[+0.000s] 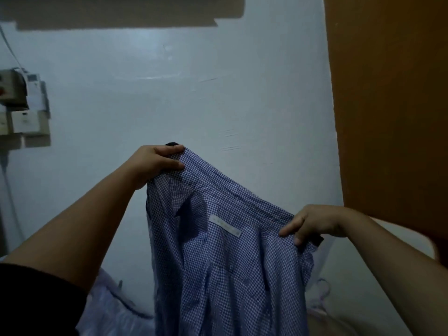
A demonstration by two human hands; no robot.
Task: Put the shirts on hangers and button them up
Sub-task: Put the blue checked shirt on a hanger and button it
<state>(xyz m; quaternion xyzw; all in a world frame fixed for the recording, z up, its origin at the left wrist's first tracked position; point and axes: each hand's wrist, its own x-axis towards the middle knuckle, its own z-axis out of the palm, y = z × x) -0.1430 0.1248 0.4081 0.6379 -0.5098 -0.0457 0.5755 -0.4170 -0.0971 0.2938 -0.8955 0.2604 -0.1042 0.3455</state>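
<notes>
Nearest the camera, a dark sleeve (pixel 36 297) covers the upper left arm at the bottom left corner; from there both bare forearms reach forward to a blue checked shirt (pixel 218 263) held up in the air in front of a pale wall (pixel 194 93); the left hand (pixel 155 163) pinches the shirt at its upper left shoulder, thumb and fingers curled round the cloth, and a dark tip (pixel 172 143) pokes out just above that grip, which I judge to be one end of a hanger; the right hand (pixel 312 224) grips the opposite shoulder lower down, fingers curled over the cloth, and a dark end (pixel 318 240) shows just beside it, probably the hanger's other end; so the hanger seems to sit inside the shoulders already, though its hook and body are hidden and I cannot tell how well it is seated; the collar area faces the camera and the front hangs away below, so no buttons show and the buttoning looks not yet begun; pale cloth (pixel 109 309) lies low on the left, perhaps another shirt, too dim to tell; as a judgement, this shirt is partway through the hanging step, with squaring it on the hanger and all the buttoning left; a narrow white label (pixel 226 226) sits inside the neck, carrying faint marks too small to read; grey switch boxes (pixel 21 105) on the wall at left and an orange-brown panel (pixel 388 93) at right bear no legible writing.
</notes>
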